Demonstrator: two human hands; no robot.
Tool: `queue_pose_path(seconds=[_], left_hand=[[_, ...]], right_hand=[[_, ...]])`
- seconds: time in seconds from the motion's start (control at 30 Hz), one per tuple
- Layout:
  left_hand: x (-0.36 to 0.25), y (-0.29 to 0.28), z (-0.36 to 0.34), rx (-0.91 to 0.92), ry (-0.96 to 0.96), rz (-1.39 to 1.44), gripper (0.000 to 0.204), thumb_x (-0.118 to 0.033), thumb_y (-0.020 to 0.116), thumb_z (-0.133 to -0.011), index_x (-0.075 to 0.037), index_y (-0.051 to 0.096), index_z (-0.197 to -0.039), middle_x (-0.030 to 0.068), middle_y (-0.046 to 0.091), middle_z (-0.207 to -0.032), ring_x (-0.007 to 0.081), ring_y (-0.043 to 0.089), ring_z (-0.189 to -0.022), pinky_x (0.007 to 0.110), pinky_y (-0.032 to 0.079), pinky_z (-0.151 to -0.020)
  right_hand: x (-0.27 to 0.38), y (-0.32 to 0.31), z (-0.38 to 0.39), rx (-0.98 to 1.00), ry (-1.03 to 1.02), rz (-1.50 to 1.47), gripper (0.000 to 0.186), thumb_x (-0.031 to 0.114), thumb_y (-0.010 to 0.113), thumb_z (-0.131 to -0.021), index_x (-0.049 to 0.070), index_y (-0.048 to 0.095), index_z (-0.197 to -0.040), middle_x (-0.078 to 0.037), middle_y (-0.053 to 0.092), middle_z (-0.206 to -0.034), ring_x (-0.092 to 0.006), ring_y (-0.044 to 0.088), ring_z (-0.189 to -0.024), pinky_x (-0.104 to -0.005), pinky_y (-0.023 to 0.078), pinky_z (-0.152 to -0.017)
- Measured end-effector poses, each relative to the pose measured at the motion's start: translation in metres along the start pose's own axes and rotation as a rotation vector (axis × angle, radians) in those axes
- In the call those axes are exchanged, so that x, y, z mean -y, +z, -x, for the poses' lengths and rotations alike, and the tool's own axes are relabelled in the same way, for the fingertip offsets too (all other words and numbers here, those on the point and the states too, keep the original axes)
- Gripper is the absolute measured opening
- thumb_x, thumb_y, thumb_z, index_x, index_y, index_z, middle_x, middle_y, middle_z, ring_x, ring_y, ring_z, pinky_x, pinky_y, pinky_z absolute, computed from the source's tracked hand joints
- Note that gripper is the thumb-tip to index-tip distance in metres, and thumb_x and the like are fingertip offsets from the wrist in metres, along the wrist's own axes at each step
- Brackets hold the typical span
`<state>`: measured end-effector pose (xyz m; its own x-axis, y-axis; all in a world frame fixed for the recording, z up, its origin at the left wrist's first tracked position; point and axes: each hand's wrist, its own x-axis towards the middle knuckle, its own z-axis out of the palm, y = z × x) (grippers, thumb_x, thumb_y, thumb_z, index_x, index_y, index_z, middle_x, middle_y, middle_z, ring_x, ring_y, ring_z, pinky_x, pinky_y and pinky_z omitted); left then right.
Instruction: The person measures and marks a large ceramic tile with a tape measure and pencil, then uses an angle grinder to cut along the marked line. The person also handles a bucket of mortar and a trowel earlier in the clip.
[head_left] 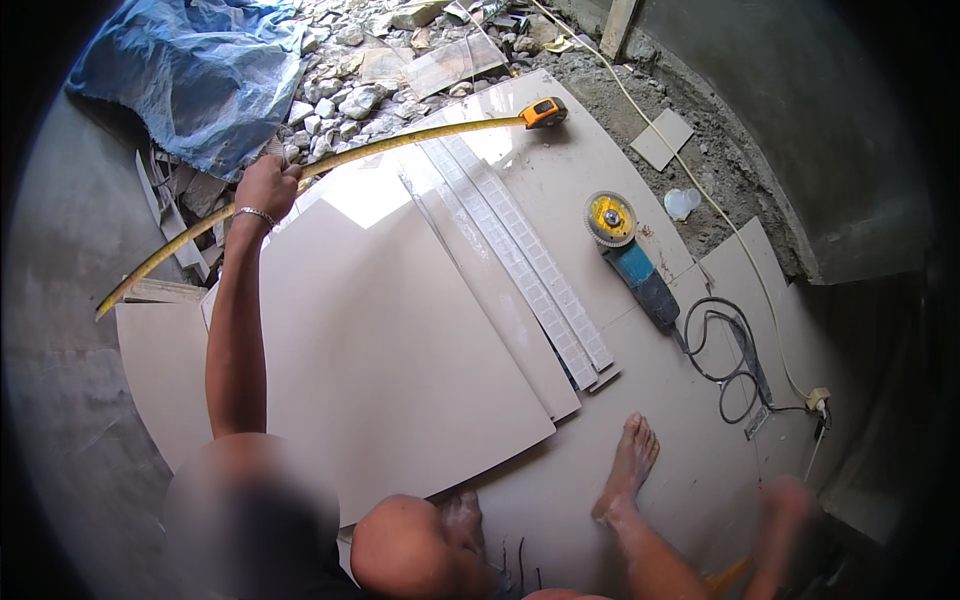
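Faint marks along a yellow tape measure are too small to read; no lettering is legible.

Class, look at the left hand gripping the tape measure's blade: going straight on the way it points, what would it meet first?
From the left hand, probably the right edge of the blue tarp, or the rubble right beside it; depth is unclear.

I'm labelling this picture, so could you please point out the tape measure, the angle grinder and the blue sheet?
Tape measure (543, 112): head view, on its orange case.
Angle grinder (633, 267): head view, on its teal body.
Blue sheet (200, 88): head view, on its crumpled middle.
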<state>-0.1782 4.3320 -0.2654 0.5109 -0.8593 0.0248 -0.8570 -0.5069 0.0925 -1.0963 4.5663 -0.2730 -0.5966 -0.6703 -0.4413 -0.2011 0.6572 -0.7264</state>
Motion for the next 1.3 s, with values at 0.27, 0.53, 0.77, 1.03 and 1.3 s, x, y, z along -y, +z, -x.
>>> queue_pose_path(seconds=[0.27, 0.53, 0.77, 1.03, 1.3], left_hand=[[-0.07, -0.018, 0.065, -0.204, 0.072, -0.156, 0.031, -0.029, 0.056, -0.098, -0.002, 0.072, -0.096, 0.024, 0.074, -0.107, 0.0447, 0.07, -0.103, 0.056, 0.054, -0.091], [-0.149, 0.002, 0.08, 0.027, -0.065, -0.044, 0.028, -0.023, 0.067, -0.089, 0.0, 0.078, -0.098, 0.0263, 0.076, -0.105, 0.0427, 0.075, -0.097, 0.051, 0.06, -0.088], [-0.159, -0.002, 0.077, -0.138, -0.071, -0.106, 0.023, -0.022, 0.069, -0.088, -0.004, 0.079, -0.097, 0.0207, 0.076, -0.102, 0.0371, 0.077, -0.091, 0.049, 0.061, -0.08], [-0.173, 0.033, 0.059, -0.091, -0.117, -0.057, 0.028, -0.027, 0.068, -0.088, -0.004, 0.081, -0.099, 0.0221, 0.078, -0.102, 0.0375, 0.077, -0.095, 0.048, 0.061, -0.084], [-0.17, 0.025, 0.06, 0.004, -0.11, 0.057, 0.026, -0.025, 0.07, -0.086, -0.004, 0.081, -0.099, 0.0205, 0.079, -0.101, 0.0351, 0.078, -0.093, 0.046, 0.06, -0.084]], right_hand=[[0.017, 0.027, 0.011, 0.057, -0.054, -0.083, 0.004, 0.003, 0.072, -0.093, 0.005, 0.07, -0.097, -0.004, 0.069, -0.083, -0.0151, 0.065, -0.071, -0.0297, 0.054, -0.063], [0.049, 0.07, 0.024, 0.117, -0.105, -0.064, 0.009, 0.003, 0.067, -0.089, 0.01, 0.061, -0.091, -0.002, 0.063, -0.081, -0.0109, 0.062, -0.07, -0.0247, 0.052, -0.058], [0.053, 0.071, 0.027, 0.126, -0.101, -0.026, 0.009, 0.004, 0.068, -0.089, 0.008, 0.062, -0.093, -0.004, 0.065, -0.083, -0.0125, 0.064, -0.071, -0.0255, 0.052, -0.06], [0.057, 0.07, 0.033, 0.102, -0.128, -0.041, 0.008, 0.002, 0.067, -0.089, 0.008, 0.062, -0.091, -0.004, 0.065, -0.082, -0.0128, 0.064, -0.069, -0.0253, 0.052, -0.061], [0.052, 0.066, 0.032, 0.027, -0.068, -0.007, 0.007, 0.002, 0.067, -0.088, 0.007, 0.062, -0.092, -0.005, 0.066, -0.082, -0.0136, 0.064, -0.069, -0.0269, 0.052, -0.061]])
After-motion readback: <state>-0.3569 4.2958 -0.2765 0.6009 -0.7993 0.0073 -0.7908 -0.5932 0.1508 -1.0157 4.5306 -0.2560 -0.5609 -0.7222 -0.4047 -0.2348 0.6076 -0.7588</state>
